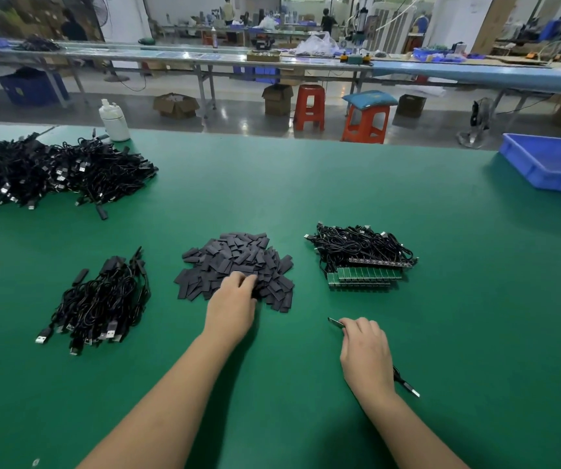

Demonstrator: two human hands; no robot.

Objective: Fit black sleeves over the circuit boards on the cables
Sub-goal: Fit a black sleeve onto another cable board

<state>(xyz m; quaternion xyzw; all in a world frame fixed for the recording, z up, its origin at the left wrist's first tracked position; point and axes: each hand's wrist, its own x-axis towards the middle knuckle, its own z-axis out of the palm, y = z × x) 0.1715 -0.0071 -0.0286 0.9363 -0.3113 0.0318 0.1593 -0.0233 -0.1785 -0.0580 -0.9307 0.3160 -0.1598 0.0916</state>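
Observation:
A heap of flat black sleeves (238, 262) lies in the middle of the green table. My left hand (233, 304) reaches into its near edge, fingers curled among the sleeves; whether it pinches one is hidden. My right hand (365, 353) grips a cable with a small circuit board (335, 322) sticking out to the upper left, and the cable's USB plug (411, 390) trails behind the wrist. To the right of the heap sits a bundle of bare cables with green circuit boards (363, 277) in a row.
A small pile of sleeved cables (103, 299) lies at the left. A big pile of cables (49, 174) fills the far left, with a white bottle (115, 120) behind it. A blue bin (553, 160) stands at the far right edge.

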